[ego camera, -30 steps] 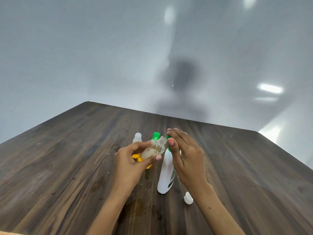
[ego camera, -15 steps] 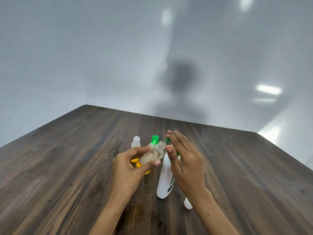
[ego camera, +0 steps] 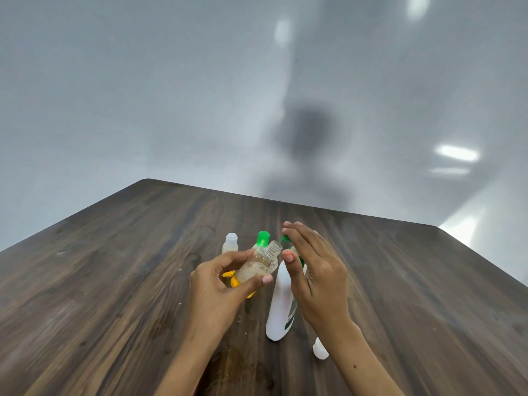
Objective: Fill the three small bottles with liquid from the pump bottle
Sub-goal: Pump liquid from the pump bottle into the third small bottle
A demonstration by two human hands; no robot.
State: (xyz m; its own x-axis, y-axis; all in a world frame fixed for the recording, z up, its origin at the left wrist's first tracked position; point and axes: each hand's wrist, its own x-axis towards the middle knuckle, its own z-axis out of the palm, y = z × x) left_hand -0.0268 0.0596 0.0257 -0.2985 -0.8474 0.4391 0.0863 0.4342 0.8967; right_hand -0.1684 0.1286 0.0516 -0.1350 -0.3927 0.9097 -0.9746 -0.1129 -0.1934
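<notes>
Little had shifted: our right hand (ego camera: 311,270) still pressed flat-fingered on the pump bottle (ego camera: 281,304), our left hand (ego camera: 220,284) pinching the open small bottle (ego camera: 261,264) tilted at its spout. That bottle held some cloudy liquid. Beyond our grip, two capped bottles (ego camera: 230,243) waited on the bench (ego camera: 114,267).

Looks like a bare indoor workroom or plain office corner: just a dark wood-grain table (ego camera: 114,281) pushed against a glossy grey-white wall (ego camera: 143,95) mirroring ceiling strip lights (ego camera: 457,152).
</notes>
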